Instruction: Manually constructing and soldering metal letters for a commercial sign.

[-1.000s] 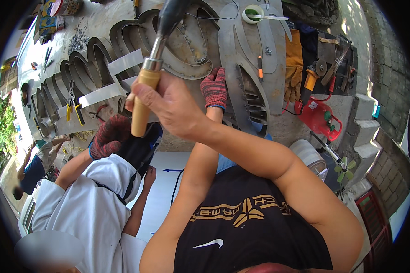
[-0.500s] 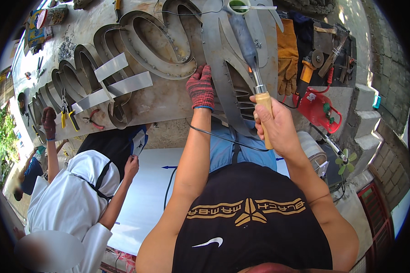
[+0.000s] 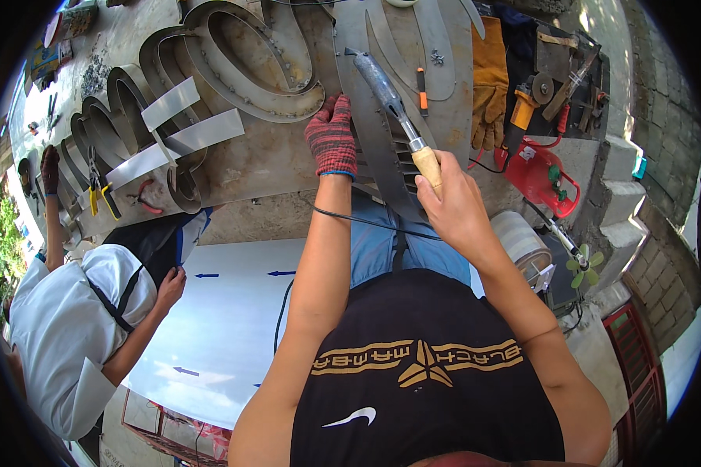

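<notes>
My bare right hand (image 3: 453, 194) is closed round the wooden handle of a large soldering iron (image 3: 383, 92). The iron points up and left over a flat grey metal letter piece (image 3: 378, 148). Its tip hovers at or just above the piece's left edge; contact is not clear. My left hand (image 3: 331, 138), in a red and black knit glove, pinches the left edge of that piece, below the iron's tip. Beside it on the left stands a curved metal letter (image 3: 296, 109) with upright walls and small solder spots along them.
Bent metal strips, pliers (image 3: 101, 187) and red-handled cutters (image 3: 146, 198) lie to the left. An orange and black screwdriver (image 3: 421, 92) rests on the sheet metal. At right are leather gloves (image 3: 489, 86), an angle grinder (image 3: 523, 109) and a red chair-like object (image 3: 545, 179). A co-worker (image 3: 86, 311) stands at left.
The soldering iron has come away from the green-lined cup, down and left toward my gloved fingers. My left hand keeps its pinch. The co-worker has shifted left in view.
</notes>
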### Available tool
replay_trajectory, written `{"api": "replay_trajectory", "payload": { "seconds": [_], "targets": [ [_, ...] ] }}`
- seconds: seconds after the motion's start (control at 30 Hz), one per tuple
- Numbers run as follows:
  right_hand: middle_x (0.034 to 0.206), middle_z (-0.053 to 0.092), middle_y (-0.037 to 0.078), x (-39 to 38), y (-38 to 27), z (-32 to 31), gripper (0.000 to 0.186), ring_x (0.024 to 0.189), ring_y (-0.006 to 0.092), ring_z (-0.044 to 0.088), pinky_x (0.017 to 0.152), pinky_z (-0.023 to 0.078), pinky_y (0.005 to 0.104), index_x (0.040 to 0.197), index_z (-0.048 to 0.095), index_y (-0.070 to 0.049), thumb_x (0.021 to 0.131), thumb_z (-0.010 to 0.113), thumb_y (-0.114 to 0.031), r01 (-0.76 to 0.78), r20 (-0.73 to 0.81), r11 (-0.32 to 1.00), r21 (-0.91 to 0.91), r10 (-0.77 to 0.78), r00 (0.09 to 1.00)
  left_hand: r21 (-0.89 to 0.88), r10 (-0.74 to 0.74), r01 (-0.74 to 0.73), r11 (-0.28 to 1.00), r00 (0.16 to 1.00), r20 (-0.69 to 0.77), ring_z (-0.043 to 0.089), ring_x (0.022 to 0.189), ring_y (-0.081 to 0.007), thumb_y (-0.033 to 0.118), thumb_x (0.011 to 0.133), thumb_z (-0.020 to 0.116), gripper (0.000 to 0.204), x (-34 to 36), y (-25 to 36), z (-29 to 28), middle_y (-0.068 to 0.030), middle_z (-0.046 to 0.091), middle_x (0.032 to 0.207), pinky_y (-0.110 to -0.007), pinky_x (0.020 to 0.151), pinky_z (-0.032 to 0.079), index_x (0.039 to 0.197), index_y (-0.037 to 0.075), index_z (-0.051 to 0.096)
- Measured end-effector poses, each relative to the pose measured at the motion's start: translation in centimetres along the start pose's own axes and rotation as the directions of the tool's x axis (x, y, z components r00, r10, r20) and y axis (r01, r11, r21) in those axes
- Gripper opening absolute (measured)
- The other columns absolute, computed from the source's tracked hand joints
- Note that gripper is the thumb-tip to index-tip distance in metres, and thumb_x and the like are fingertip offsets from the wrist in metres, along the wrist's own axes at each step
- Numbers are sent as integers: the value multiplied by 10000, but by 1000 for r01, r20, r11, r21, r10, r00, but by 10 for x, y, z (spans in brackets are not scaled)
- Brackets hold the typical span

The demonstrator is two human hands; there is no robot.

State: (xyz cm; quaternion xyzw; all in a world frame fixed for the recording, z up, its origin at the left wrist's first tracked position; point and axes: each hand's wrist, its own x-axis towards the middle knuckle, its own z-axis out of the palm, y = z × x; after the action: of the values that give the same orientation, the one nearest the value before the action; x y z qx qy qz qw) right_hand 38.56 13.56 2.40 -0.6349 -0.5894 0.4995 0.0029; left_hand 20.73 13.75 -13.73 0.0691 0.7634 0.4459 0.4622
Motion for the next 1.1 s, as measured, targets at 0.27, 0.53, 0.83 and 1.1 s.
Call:
{"api": "replay_trajectory", "payload": {
  "seconds": [0.27,0.53,0.83,1.1],
  "targets": [
    [946,692,310,11,-11,-6,372,895,502,672,788,514,519,1177,558,84,967,650,-209,-61,18,994,-90,63,998,0,-8,8,1000,1000,10,641,892,-118,231,973,730,348,-2,7,0,-62,756,1009,-280,849,513,1213,-21,746],
    [943,689,307,18,-10,-12,292,897,506,663,770,511,528,1094,614,58,944,662,-188,69,-32,992,-106,-73,997,-19,-10,10,1000,1000,19,659,961,-138,237,970,734,352,0,2,-1,-85,767,1069,-297,917,509,1211,-19,747],
    [889,669,290,22,-4,-14,312,820,467,660,724,507,457,1187,624,40,963,657,-175,123,-18,983,-140,-126,992,-7,15,-15,1000,1000,13,661,988,-141,238,973,729,353,-1,2,0,-88,767,1098,-297,937,504,1217,-17,746],
    [938,676,312,24,-5,-16,256,891,512,651,773,504,543,1047,599,63,939,666,-158,143,-24,979,-148,-148,989,-25,12,-12,1000,1000,9,661,963,-136,232,974,728,346,-2,2,1,-73,768,1079,-291,921,507,1213,-17,747]
  ]
}}
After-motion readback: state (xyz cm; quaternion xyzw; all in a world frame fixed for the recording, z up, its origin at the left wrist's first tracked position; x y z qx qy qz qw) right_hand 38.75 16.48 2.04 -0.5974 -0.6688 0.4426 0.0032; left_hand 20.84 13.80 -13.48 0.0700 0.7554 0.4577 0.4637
